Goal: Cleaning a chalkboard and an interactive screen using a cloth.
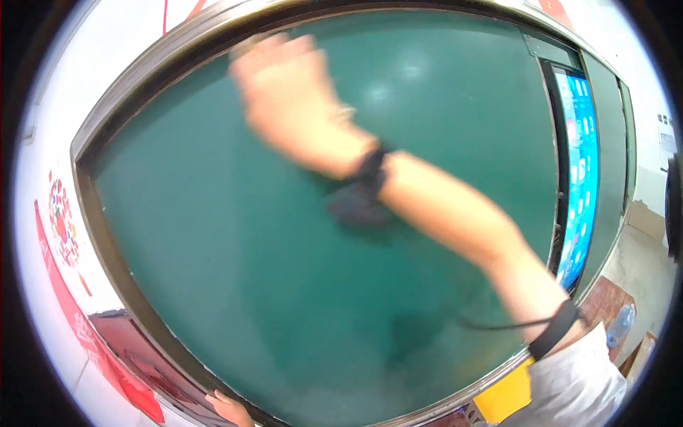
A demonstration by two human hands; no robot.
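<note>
A large green chalkboard (299, 299) fills the middle of the view. My right hand (288, 91) is raised to its upper left part, close to the top frame (176, 69). The fingers are bent and blurred by motion; a greyish patch shows at their tips, but I cannot tell whether they hold something. Around that wrist is a black band (371, 163), with a dark blurred object (357, 205) just below it. My left hand (230, 410) shows only in part at the bottom, with its fingers at the board's lower left frame (160, 320).
A lit screen (579, 176) is set into the board at the right. Below it stand a reddish-brown table (605, 293) and a clear plastic bottle (620, 324). A yellow sheet-like thing (504, 392) lies under the board's edge. Red decorations (64, 224) cover the left wall.
</note>
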